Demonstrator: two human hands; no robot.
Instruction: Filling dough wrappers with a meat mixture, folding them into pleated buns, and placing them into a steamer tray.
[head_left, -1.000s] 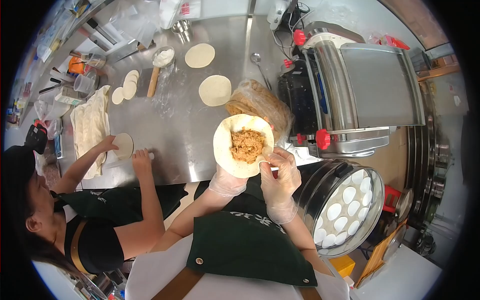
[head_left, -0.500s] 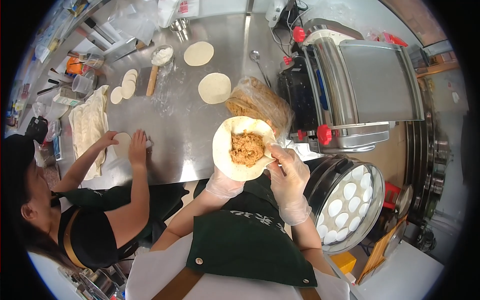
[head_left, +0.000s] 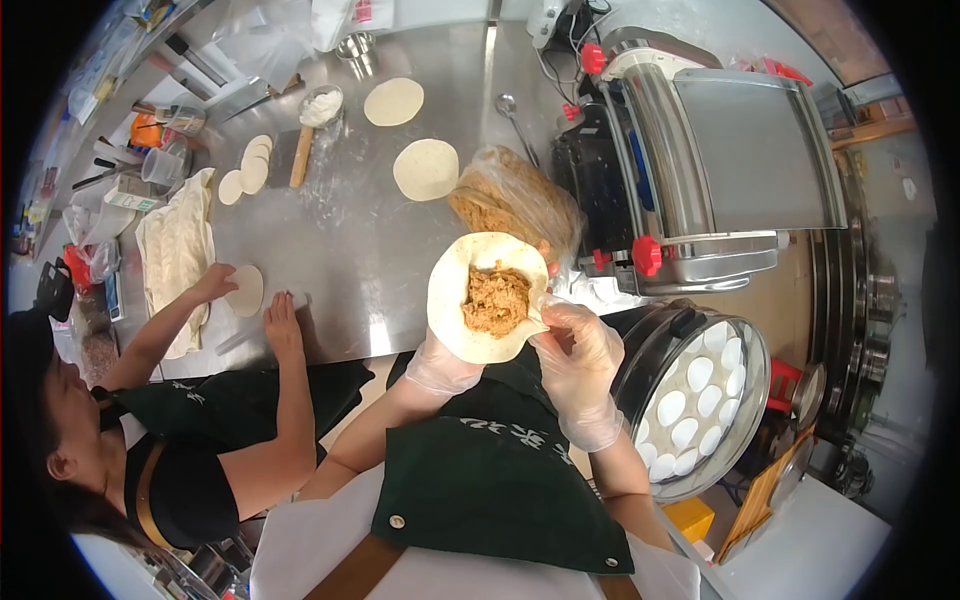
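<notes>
A round dough wrapper (head_left: 455,300) with a mound of brown filling (head_left: 497,300) rests in my gloved left hand (head_left: 443,362), whose fingers are mostly hidden beneath it. My gloved right hand (head_left: 578,355) pinches the wrapper's right edge, where the dough is gathered into a small fold. Just beyond the wrapper lies a clear plastic bag (head_left: 510,205) of brown filling. Farther up the steel table (head_left: 305,235) lie two loose dough rounds (head_left: 426,170).
A dough machine (head_left: 705,170) with red knobs stands at the right, above a round steamer (head_left: 690,405) holding several white discs. At the left a co-worker (head_left: 230,470) handles a dough round beside a cloth (head_left: 175,260). A rolling pin (head_left: 302,155) lies behind.
My right hand has moved slightly right and down along the wrapper's edge, which is now more gathered there. The co-worker's hands have shifted slightly around their dough round.
</notes>
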